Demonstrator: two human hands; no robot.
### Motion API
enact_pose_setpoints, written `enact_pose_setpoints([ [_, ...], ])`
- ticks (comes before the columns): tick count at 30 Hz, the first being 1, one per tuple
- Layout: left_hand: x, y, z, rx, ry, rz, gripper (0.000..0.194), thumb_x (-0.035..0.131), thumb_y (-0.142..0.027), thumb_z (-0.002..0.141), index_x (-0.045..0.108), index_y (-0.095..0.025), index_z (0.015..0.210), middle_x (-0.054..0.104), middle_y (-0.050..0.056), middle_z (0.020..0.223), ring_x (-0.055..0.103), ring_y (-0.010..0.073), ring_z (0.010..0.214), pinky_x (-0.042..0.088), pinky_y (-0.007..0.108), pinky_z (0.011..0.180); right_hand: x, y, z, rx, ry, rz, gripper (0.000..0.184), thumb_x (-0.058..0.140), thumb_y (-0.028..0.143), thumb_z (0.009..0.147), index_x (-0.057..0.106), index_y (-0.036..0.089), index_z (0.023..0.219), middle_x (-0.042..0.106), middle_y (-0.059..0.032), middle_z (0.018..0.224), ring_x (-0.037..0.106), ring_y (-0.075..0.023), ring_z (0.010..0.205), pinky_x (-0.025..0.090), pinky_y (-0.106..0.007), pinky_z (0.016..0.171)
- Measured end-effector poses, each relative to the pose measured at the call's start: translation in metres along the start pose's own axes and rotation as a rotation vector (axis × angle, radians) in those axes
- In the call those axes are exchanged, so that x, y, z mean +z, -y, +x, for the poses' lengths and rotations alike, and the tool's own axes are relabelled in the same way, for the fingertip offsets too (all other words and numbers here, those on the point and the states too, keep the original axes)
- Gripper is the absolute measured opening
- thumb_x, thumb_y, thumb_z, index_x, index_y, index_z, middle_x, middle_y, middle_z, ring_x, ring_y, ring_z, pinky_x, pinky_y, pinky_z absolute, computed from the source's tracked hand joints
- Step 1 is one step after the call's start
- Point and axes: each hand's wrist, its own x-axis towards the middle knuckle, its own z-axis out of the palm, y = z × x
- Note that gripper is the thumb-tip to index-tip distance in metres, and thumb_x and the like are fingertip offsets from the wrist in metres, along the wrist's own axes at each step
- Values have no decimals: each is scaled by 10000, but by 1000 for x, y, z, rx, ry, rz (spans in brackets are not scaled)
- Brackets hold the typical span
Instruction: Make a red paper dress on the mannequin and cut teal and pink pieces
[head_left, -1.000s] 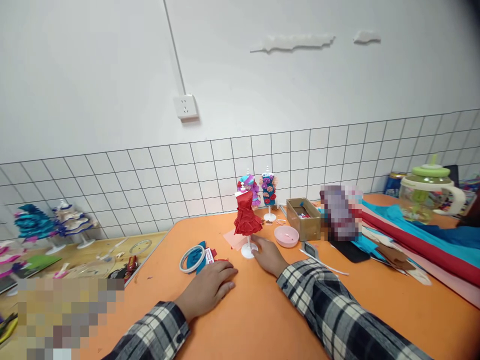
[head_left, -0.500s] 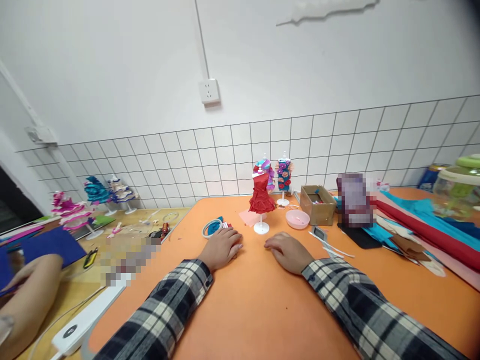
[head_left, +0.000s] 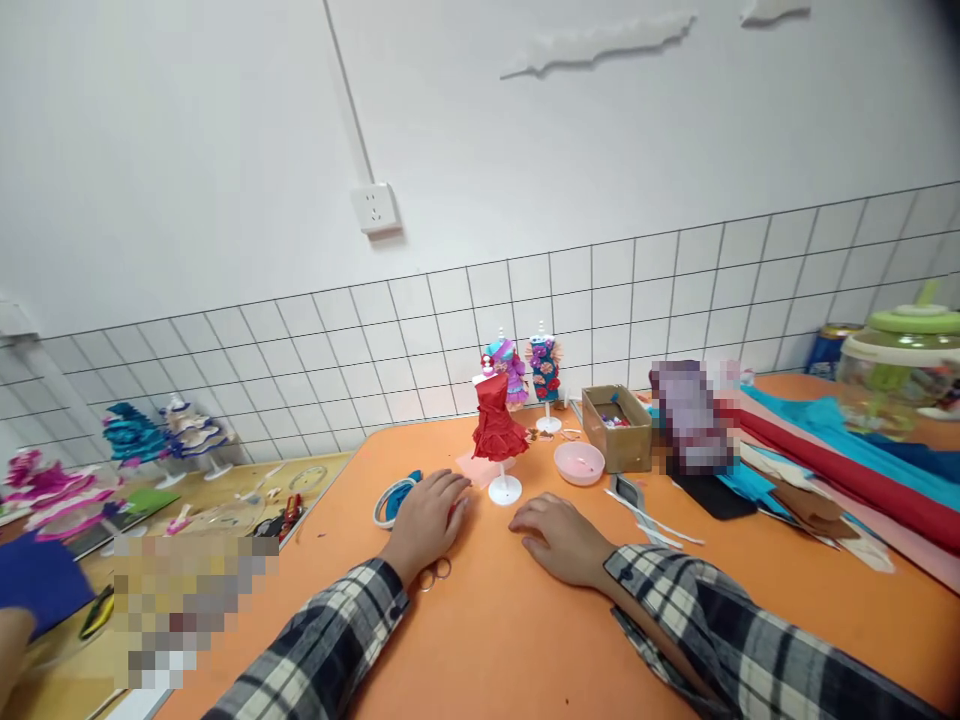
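Red Dress (head_left: 501,425) Stands Upright in the Middle!

Here's the orange table (head_left: 487,640), spread wide before us, with a red roll of cloth (head_left: 840,472) slanting across its right side. Now the 2 hands, both palm down! The left hand (head_left: 427,515) lies with its fingers outstretched and close together, though what's under the palm I can't tell. The right hand (head_left: 566,540) shows a loose, slight curl, its fingers close-set and nothing visible in them. Off beyond it sits an open cardboard box (head_left: 628,445). And the star, that red dress, is on its white stand just past the right fingertips, apart from both hands (a blue flowered dress (head_left: 544,370) stands farther back). Nearby, a pink bowl (head_left: 577,465) rests in front of the box. A white ring (head_left: 379,510) pokes out behind the left hand, and 2 small round loops (head_left: 436,573) peek out beside that wrist!
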Motion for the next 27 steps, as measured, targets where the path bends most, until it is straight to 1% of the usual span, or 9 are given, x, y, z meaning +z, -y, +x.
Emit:
enact_pose_setpoints([
  [3, 14, 0, 32, -71, -59, -129, 277, 553, -389, 838, 701, -204, 982, 692, 116, 1111, 560, 312, 1113, 356, 486, 1040, -3, 2, 1, 51, -51, -22, 249, 570, 199, 830, 695, 263, 1036, 688, -13, 1084, 552, -211, 1066, 390, -340, 941],
  [6, 24, -3, 56, -202, -117, -333, 290, 567, -434, 787, 664, -183, 897, 695, 116, 940, 612, 292, 936, 464, 432, 856, -4, 5, 12, 186, -147, -66, 191, 526, 221, 864, 679, 213, 977, 688, -54, 958, 576, -216, 952, 416, -337, 847],
  [9, 26, -8, 70, -354, -117, -580, 400, 479, -527, 796, 612, -162, 891, 664, 95, 811, 626, 228, 712, 465, 328, 614, -1, 6, 33, 310, -243, -98, 301, 517, 328, 896, 624, 161, 1123, 664, -113, 1064, 558, -248, 1014, 404, -359, 868],
  [11, 22, -14, 74, -449, -88, -714, 511, 416, -630, 809, 594, -154, 862, 644, 86, 746, 593, 194, 603, 426, 300, 544, 3, 6, 49, 336, -254, -102, 402, 532, 404, 896, 591, 164, 1212, 651, -125, 1138, 542, -262, 1076, 387, -358, 894],
  [14, 12, -24, 73, -562, -104, -844, 620, 379, -743, 800, 581, -166, 903, 649, 80, 805, 578, 177, 628, 398, 287, 565, 10, 8, 65, 330, -209, -92, 346, 559, 445, 883, 647, 206, 1116, 696, -90, 1037, 577, -253, 1019, 389, -331, 833],
  [16, 6, -32, 70, -602, -121, -897, 583, 446, -743, 785, 585, -197, 932, 662, 61, 877, 585, 183, 731, 380, 280, 615, 14, 9, 69, 307, -173, -81, 260, 543, 419, 901, 680, 230, 1015, 718, -60, 956, 610, -228, 945, 381, -307, 786],
  [19, 0, -40, 65, -636, -70, -962, 475, 568, -672, 765, 610, -214, 884, 682, 46, 911, 576, 205, 830, 359, 289, 664, 15, 6, 67, 270, -139, -67, 230, 506, 362, 931, 699, 240, 960, 735, -48, 929, 636, -197, 861, 361, -279, 732],
  [23, -5, -42, 63, -673, -36, -1034, 439, 594, -644, 755, 606, -209, 818, 674, 44, 899, 555, 203, 811, 356, 298, 685, 12, -3, 62, 232, -109, -44, 240, 510, 353, 931, 712, 223, 933, 739, -50, 884, 639, -181, 807, 337, -257, 672],
  [27, -12, -41, 62, -720, 50, -1071, 405, 664, -601, 714, 612, -201, 749, 654, 37, 791, 539, 193, 722, 340, 293, 645, 9, -12, 60, 202, -83, -5, 249, 508, 350, 930, 717, 215, 928, 732, -38, 822, 624, -159, 727, 318, -241, 618],
])
